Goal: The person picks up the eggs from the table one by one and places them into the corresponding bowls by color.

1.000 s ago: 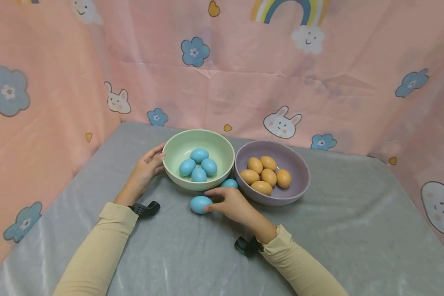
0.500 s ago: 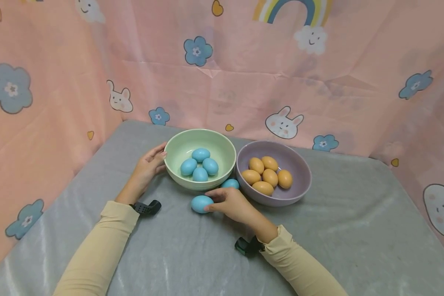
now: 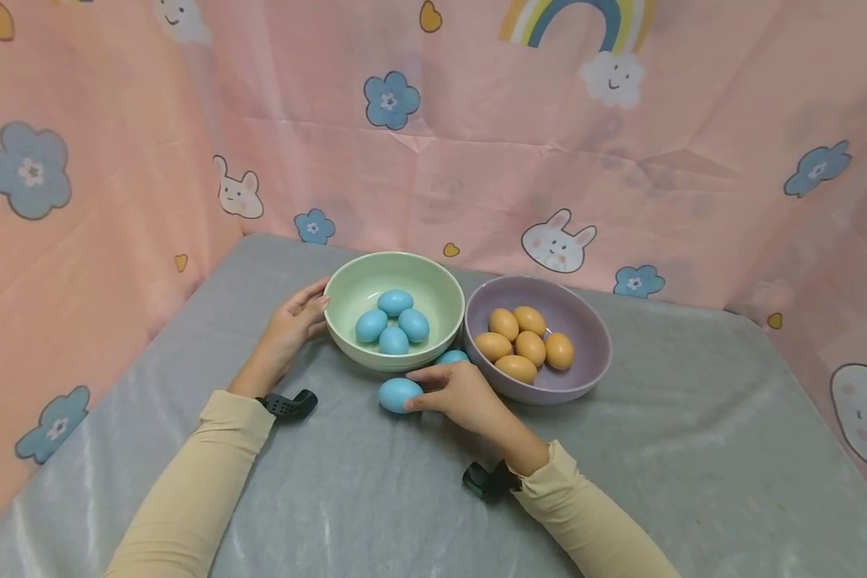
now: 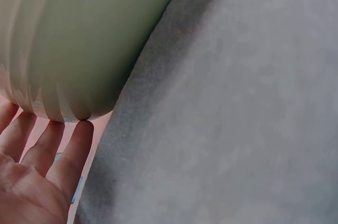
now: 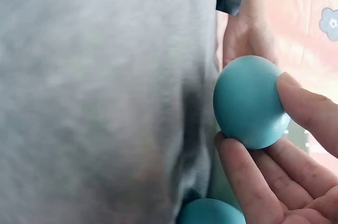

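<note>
My right hand point(image 3: 462, 399) pinches a blue egg point(image 3: 400, 396) between thumb and fingers, in front of the green bowl point(image 3: 441, 281). Up close in the right wrist view, the same egg point(image 5: 248, 102) has the thumb on one side and fingers under the other. With its fingers fairly straight, my left hand point(image 3: 286, 333) touches the left side of the green bowl; the left wrist view shows fingertips point(image 4: 82, 129) against the bowl's outer wall. Inside this bowl lie several blue eggs point(image 3: 393, 325). Another blue egg point(image 3: 453, 356) sits between the bowls, partly hidden by my right hand.
A purple bowl point(image 3: 585, 321) holding several orange-brown eggs point(image 3: 530, 348) stands against the green bowl's right side. Grey cloth point(image 3: 694, 449) covers the table. Pink patterned curtains point(image 3: 470, 177) enclose the back and sides.
My right hand has risen slightly with the blue egg and hides more of the egg between the bowls. The whole head view has shifted a little. My left hand keeps its place at the bowl.
</note>
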A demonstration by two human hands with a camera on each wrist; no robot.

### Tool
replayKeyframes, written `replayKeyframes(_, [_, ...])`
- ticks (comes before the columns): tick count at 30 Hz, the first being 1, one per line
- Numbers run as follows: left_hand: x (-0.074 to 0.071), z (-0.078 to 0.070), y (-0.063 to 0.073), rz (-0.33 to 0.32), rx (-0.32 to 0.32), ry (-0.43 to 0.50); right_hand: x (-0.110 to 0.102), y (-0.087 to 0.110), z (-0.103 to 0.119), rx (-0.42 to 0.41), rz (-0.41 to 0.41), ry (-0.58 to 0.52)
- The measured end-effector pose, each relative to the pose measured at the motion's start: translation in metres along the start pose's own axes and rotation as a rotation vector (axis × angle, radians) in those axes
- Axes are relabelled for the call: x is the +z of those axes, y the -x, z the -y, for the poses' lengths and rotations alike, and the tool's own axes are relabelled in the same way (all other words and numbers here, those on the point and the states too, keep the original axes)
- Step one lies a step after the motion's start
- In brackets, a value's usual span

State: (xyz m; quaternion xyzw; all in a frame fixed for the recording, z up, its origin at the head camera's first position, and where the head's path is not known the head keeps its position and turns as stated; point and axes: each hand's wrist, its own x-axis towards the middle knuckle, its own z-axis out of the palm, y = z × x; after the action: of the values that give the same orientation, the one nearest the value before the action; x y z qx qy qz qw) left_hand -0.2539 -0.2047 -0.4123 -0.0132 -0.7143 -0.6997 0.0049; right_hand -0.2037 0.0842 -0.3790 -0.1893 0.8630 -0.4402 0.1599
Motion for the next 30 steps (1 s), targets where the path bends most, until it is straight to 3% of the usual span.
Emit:
replayKeyframes(13, [0.001,0.000,-0.001,0.004,-0.002,0.015,-0.023,0.008,0.024,-0.024,-0.085,-0.189])
replayKeyframes(20, [0.000,0.000,-0.001,0.004,0.003,0.023,-0.027,-0.015,0.038,-0.001,-0.175,-0.209])
replayKeyframes(25, [-0.001,0.000,-0.001,0.009,0.006,0.031,-0.029,-0.038,0.048,0.014,-0.184,-0.230])
replayKeyframes(30, [0.000,0.000,-0.001,0.013,0.005,0.033,-0.032,-0.060,0.057,0.015,-0.200,-0.172])
